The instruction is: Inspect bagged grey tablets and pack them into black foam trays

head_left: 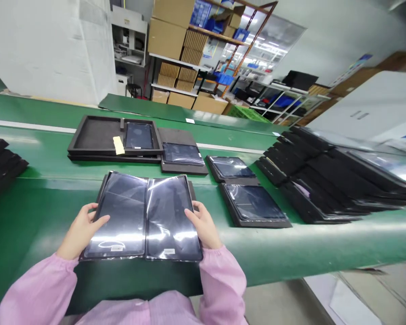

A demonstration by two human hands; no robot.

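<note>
Two tablets with dark screens lie side by side in front of me, the left tablet (123,212) and the right tablet (171,207), both under glossy clear film with a small white label near the bottom. Beneath them a black foam tray (192,192) shows only at its edges. My left hand (83,228) is closed round the left side, its thumb over the left tablet's edge. On the opposite side my right hand (203,223) grips with its thumb on the right tablet. The fingers under the tray are partly hidden.
On the green conveyor (47,198), a black tray (98,131) holds one tablet and a yellow paper (118,145). A foam piece with a tablet (182,154) lies beside it. Two more tablets (253,203) sit right, before tall tray stacks (325,176). More trays (2,167) are left.
</note>
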